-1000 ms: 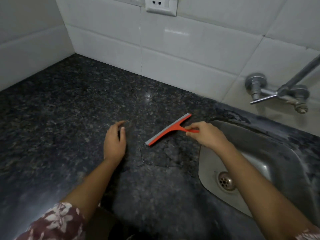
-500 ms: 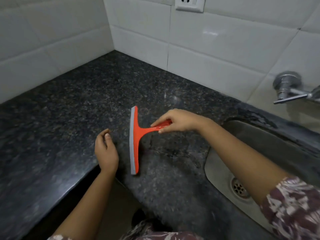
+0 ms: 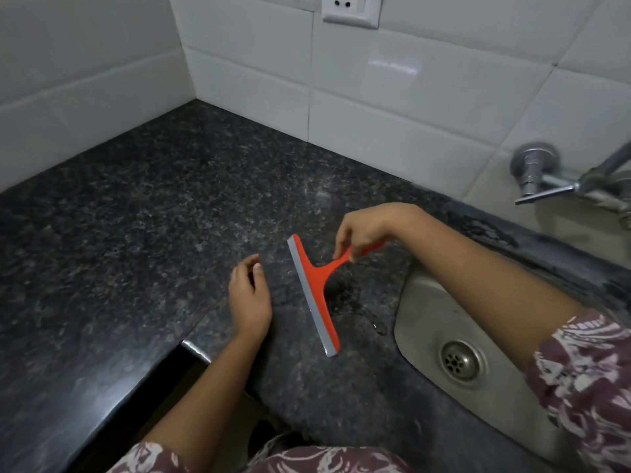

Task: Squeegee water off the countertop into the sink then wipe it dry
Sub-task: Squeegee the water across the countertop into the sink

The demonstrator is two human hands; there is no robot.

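An orange squeegee (image 3: 316, 291) with a grey rubber blade lies with its blade against the dark speckled granite countertop (image 3: 143, 213). My right hand (image 3: 367, 230) grips its handle from above. The blade runs from upper left to lower right. A small puddle of water (image 3: 348, 295) glistens just right of the blade, between it and the steel sink (image 3: 420, 312). My left hand (image 3: 251, 297) rests flat on the counter just left of the blade, fingers apart, holding nothing.
The sink's drain (image 3: 459, 360) is at the lower right. A chrome tap (image 3: 546, 179) juts from the white tiled wall (image 3: 392, 97) above the sink. A wall socket (image 3: 351, 10) sits top centre. The counter's front edge (image 3: 191, 346) steps inward near my left forearm.
The squeegee has moved right, toward the sink, and its blade has tilted from near upright to slanting down-right. The camera view has shifted. My left hand stays beside the blade.
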